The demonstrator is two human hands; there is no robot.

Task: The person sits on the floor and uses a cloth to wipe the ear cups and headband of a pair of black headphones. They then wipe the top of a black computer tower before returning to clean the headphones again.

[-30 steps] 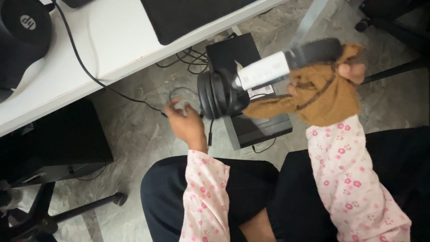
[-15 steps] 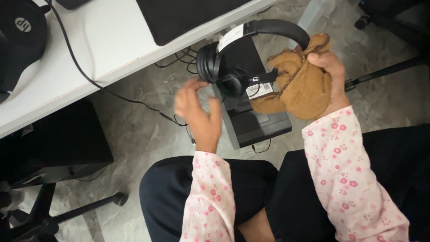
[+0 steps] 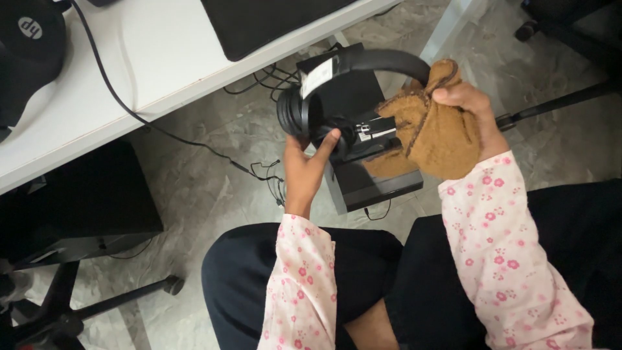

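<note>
We hold the headphones point(image 3: 350, 97) steady with our left hand point(image 3: 304, 165), fingers pinching one earcup, so our right hand point(image 3: 470, 116), squeezing a cloth point(image 3: 434, 136), can rub them.

Black over-ear headphones point(image 3: 337, 107) are held above a grey stone-patterned floor point(image 3: 214, 188). The nearer ear cup is gripped by the left hand point(image 3: 308, 165), thumb laid against its padding. The other side of the headband is grasped by the right hand point(image 3: 470, 113) through a brown fuzzy cloth point(image 3: 434, 133), which is bunched around the band. A black computer case point(image 3: 363, 139) is seen lying below them on the floor, beside a white desk point(image 3: 168, 58) from which black cables point(image 3: 194, 146) are trailed.
</note>
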